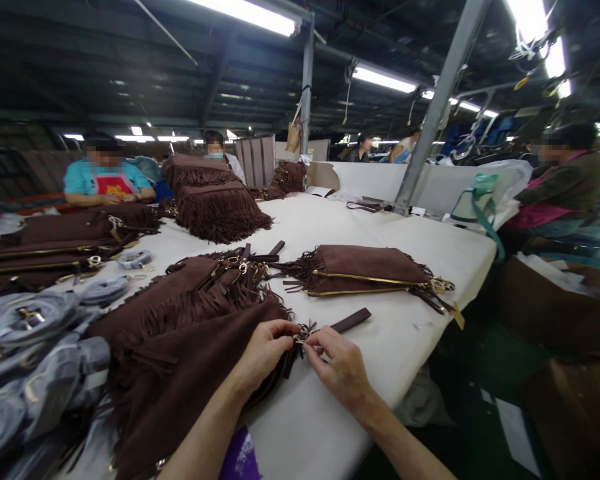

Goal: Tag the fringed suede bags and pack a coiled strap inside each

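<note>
Pinching a clasp (303,333), left hand (265,350) and right hand (341,368) hug table edge (410,363).

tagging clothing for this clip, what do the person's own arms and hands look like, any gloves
The left hand and right hand are ungloved; the left forearm and right forearm are bare down to the picture's lower edge: no sleeves, watch or bracelet. No rings show on the fingers. A patch of purple fabric, probably clothing, sits under the left forearm.

Bare left hand (263,350) and right hand (343,370) on clasp (303,333) of fringed bag (180,373)
</note>
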{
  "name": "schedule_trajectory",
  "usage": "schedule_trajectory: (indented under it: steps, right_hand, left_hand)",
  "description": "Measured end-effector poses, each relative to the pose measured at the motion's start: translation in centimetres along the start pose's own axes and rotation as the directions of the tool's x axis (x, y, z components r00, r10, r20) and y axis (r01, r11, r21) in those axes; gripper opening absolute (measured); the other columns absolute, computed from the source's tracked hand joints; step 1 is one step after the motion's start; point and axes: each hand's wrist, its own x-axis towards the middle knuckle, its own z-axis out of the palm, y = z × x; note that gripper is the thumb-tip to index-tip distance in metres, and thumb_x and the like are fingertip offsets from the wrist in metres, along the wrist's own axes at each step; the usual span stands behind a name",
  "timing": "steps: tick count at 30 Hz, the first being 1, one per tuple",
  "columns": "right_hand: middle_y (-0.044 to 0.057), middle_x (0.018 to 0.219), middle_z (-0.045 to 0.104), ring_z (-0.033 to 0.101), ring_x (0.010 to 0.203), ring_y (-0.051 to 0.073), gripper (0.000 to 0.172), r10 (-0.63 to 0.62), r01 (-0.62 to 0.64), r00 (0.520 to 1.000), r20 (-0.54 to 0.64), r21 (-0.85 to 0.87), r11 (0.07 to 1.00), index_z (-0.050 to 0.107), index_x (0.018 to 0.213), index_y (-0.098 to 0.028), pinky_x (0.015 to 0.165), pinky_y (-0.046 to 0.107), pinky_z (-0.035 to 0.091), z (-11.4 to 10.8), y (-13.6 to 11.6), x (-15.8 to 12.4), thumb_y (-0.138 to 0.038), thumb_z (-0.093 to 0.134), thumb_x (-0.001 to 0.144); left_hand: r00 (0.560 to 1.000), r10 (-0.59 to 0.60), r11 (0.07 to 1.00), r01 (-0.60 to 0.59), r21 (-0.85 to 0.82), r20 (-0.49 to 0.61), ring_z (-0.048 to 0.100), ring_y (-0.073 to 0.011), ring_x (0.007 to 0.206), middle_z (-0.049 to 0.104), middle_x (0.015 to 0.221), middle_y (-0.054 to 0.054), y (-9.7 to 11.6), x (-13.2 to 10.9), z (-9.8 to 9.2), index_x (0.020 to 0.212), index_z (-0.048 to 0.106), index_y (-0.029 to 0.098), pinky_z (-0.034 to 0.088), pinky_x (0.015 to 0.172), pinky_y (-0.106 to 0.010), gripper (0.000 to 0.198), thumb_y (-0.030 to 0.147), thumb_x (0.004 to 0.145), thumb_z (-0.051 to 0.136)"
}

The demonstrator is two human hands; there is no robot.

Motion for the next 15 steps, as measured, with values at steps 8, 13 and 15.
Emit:
schedule_trajectory:
  steps: [8,13,15]
  right_hand:
    - [0.002,0.07,0.059,0.058,0.063,0.014,0.016,-0.055,0.051,0.997,-0.051,-0.084,0.995,0.061,0.074,-0.019,0.06,0.023,0.041,0.41,0.18,-0.26,-0.019,0.052,0.088]
    - [0.001,0.071,0.059,0.058,0.061,0.013,0.018,-0.073,0.068,0.997,-0.034,-0.123,0.99,0.061,0.075,-0.019,0.059,0.023,0.04,0.66,0.26,-0.26,-0.019,0.051,0.088]
    - [0.001,0.071,0.059,0.058,0.061,0.013,0.018,-0.079,0.077,0.997,-0.012,-0.113,0.991,0.062,0.075,-0.019,0.058,0.023,0.039,0.67,0.31,-0.22,-0.018,0.05,0.088]
  left_hand:
    - [1.0,0.018,0.999,-0.018,0.032,0.012,0.062,-0.02,0.085,0.073,0.087,-0.005,0.02,-0.28,0.22,0.088,0.072,0.013,0.045,0.078,-0.028,0.034,0.015,0.06,0.053]
    - [0.998,0.049,0.998,-0.051,0.04,0.041,0.062,-0.0213,0.087,0.073,0.087,-0.005,0.11,-0.6,0.32,0.085,0.073,0.013,0.045,0.081,-0.029,0.033,0.014,0.06,0.052]
    - [0.996,0.061,0.997,-0.064,0.048,0.057,0.063,-0.022,0.09,0.073,0.088,-0.005,0.26,-0.78,0.38,0.086,0.074,0.014,0.045,0.083,-0.029,0.034,0.014,0.06,0.051]
